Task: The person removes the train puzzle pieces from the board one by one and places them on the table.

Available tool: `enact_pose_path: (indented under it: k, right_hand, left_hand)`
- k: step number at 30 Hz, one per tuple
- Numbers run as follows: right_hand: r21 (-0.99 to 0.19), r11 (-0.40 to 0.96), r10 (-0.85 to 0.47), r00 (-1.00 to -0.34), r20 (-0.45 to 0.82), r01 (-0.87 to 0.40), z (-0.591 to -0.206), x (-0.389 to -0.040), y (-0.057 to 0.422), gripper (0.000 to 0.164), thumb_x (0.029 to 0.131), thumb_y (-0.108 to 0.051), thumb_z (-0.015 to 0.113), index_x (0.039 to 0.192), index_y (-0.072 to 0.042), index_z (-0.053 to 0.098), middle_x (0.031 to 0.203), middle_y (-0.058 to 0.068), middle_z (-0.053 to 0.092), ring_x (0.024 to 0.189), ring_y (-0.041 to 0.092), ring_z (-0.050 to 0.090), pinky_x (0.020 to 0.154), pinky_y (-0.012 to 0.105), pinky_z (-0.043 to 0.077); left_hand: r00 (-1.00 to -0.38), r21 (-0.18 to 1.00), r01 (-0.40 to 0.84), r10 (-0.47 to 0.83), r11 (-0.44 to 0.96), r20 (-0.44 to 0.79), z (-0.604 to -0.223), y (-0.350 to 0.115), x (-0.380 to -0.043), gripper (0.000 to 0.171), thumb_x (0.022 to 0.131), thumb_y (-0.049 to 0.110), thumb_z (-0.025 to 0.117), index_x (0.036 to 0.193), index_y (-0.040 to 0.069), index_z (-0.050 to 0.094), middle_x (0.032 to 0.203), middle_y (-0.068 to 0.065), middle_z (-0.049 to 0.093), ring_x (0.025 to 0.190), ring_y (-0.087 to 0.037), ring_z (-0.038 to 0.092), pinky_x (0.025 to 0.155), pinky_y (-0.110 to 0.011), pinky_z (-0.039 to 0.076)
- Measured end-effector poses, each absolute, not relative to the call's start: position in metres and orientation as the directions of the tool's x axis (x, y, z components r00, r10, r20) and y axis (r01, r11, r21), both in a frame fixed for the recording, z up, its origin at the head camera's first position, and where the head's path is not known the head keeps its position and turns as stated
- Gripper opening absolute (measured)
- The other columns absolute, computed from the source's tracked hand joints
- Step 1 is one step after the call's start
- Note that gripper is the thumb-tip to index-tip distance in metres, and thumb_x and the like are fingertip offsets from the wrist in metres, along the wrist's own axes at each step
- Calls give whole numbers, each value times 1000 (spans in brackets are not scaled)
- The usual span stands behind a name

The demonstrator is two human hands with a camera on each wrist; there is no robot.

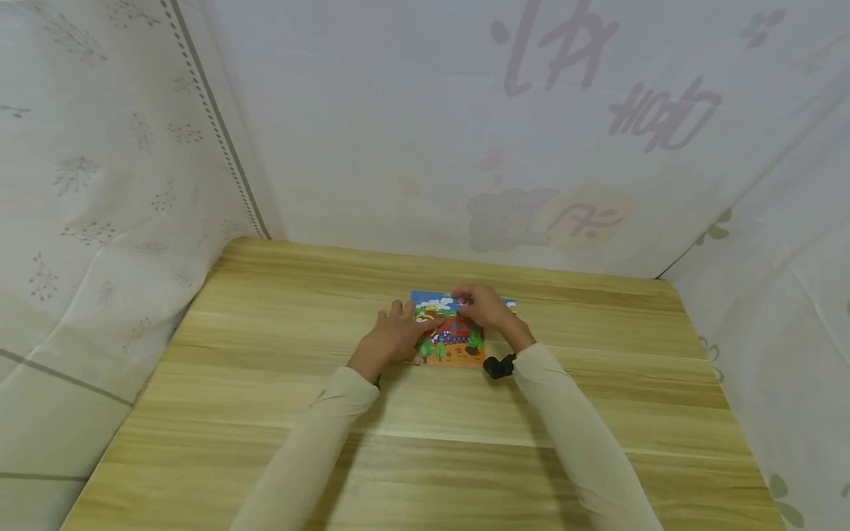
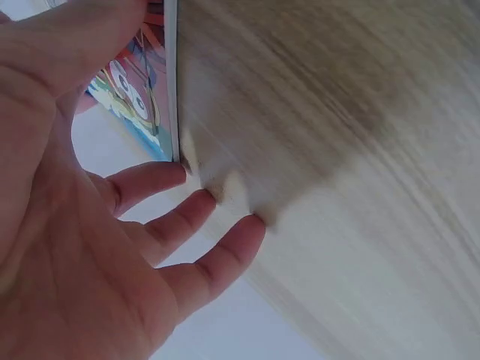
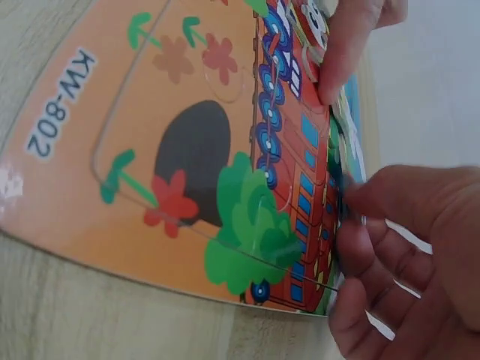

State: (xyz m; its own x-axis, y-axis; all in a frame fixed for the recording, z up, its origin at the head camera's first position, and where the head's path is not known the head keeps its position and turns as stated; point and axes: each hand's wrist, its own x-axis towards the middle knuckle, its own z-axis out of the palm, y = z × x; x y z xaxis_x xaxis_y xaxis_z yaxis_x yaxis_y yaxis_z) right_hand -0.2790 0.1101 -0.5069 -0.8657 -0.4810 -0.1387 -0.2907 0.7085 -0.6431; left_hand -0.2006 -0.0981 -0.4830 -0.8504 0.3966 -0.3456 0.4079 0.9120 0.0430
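A jigsaw puzzle board (image 1: 458,359) with a cartoon red train, green trees and an orange ground lies flat on the table; "KW-802" is printed on its frame in the right wrist view. My left hand (image 1: 393,333) rests at the board's left side. Its thumb (image 3: 346,56) presses on the picture, while its other fingers spread loosely onto the tabletop in the left wrist view. Over the board's upper right, my right hand (image 1: 488,306) pinches a small puzzle piece (image 3: 347,196) between thumb and fingers. Those fingers mostly hide the piece.
The wood-grain table (image 1: 265,450) extends around the board on every side. Behind it hangs a pale printed cloth (image 1: 372,133), with further cloth at left and right. A black wrist strap device (image 1: 499,366) is on the right wrist.
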Motion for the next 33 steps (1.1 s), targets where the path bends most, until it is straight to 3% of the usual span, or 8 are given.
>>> enact_pose_path:
  k: [6, 13, 26, 33]
  right_hand:
    - [-612, 722, -489, -864, -120, -323, -504, -276, 106, 36, 94, -8, 61, 129, -6, 65, 114, 13, 67, 97, 26, 62, 82, 42, 51]
    - [-649, 697, -476, -873, -102, -304, -505, -276, 112, 40, 96, -8, 56, 136, -5, 60, 124, 14, 64, 107, 30, 64, 85, 45, 53]
    - [-630, 691, -467, -884, -15, -355, -506, -276, 156, 38, 96, -8, 60, 134, -5, 61, 121, 15, 67, 107, 32, 65, 89, 47, 53]
    - [-674, 663, -472, -881, -39, -325, -505, -278, 181, 39, 98, -9, 59, 136, -3, 60, 121, 17, 65, 98, 30, 64, 68, 35, 54]
  left_hand:
    - [-856, 40, 396, 384, 918, -347, -483, -97, -201, 87, 82, 52, 74, 155, 44, 27, 143, -20, 37, 129, -38, 38, 94, -55, 41]
    - [-857, 116, 373, 389, 921, -338, -482, -100, -200, 89, 80, 48, 76, 156, 37, 30, 145, -21, 34, 133, -40, 34, 101, -60, 37]
    - [-856, 158, 338, 373, 928, -359, -485, -101, -201, 90, 80, 45, 78, 156, 39, 29, 149, -20, 30, 136, -39, 30, 103, -58, 34]
    - [-853, 164, 336, 374, 927, -364, -485, -102, -202, 91, 80, 46, 77, 156, 38, 28, 152, -20, 27, 137, -39, 28, 103, -58, 33]
